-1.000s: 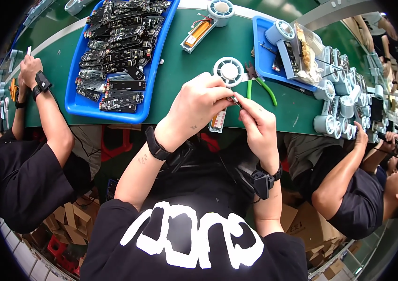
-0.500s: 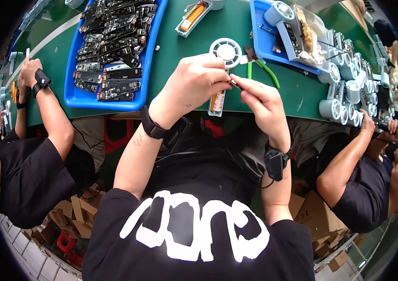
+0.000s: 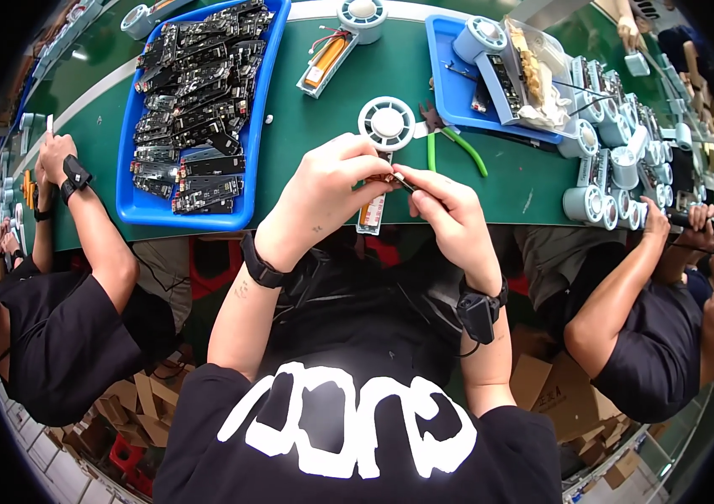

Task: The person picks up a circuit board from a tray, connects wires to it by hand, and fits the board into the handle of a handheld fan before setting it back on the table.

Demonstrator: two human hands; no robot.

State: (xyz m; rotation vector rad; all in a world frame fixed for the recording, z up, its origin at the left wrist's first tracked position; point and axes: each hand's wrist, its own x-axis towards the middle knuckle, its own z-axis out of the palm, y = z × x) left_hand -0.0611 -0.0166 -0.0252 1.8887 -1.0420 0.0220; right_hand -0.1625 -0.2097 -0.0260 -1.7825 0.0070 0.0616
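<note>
Fan is lying at the tabletop's near edge, likely for two-handed reach; our left hand is pinching closed, hold hidden; our right hand is gripping a thin dark piece.

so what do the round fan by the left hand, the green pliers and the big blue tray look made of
Fan: probably moulded plastic, pale blue, fairly matte, judging by its even spokes.
Pliers: dark, metal-looking head; green handles, likely plastic or rubber, from their smooth solid colour.
Tray: likely plastic, slightly glossy, with rounded corners and uniform blue.
</note>
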